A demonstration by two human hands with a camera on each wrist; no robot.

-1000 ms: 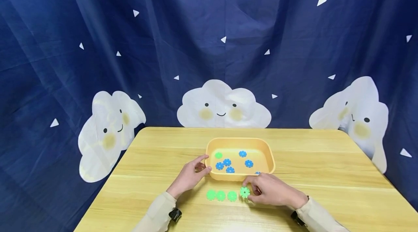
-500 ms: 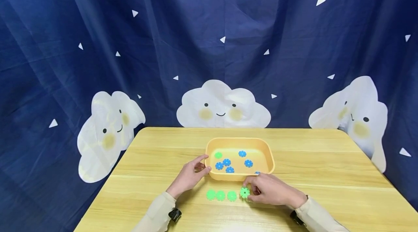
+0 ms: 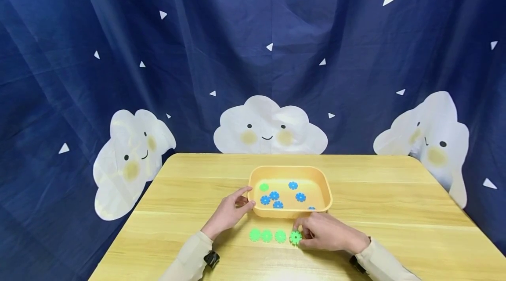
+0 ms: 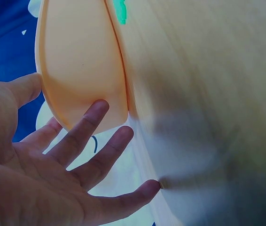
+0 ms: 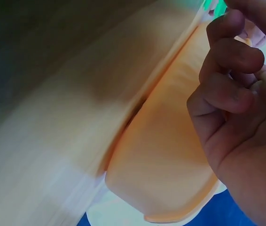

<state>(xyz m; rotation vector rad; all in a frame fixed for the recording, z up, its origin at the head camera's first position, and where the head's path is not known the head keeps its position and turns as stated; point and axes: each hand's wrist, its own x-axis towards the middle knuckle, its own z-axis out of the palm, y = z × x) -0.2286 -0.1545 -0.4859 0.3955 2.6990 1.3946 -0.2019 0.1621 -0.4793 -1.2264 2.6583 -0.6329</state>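
In the head view, my left hand [image 3: 229,213] touches the left end of a shallow orange plastic bin [image 3: 292,214] with thumb and fingers. The left wrist view shows those fingers [image 4: 97,113] spread and fairly straight against the bin's end wall. My right hand [image 3: 330,232] pinches a green notched snowflake disc [image 3: 295,237] between thumb and index finger, just in front of the bin. Its other fingers [image 5: 231,92] curl inward in the right wrist view. Left of that disc, 3 more green discs [image 3: 266,235] lie in a row on the table.
Inside the bin are several blue snowflake discs [image 3: 301,197] and one green disc [image 3: 264,187]. The wooden table [image 3: 189,184] reaches back to a dark blue curtain [image 3: 197,52] printed with white clouds.
My right hand has moved slightly toward me with the green disc, bringing it nearly level with the row. The left hand and bin look unchanged; the head view shifts slightly.
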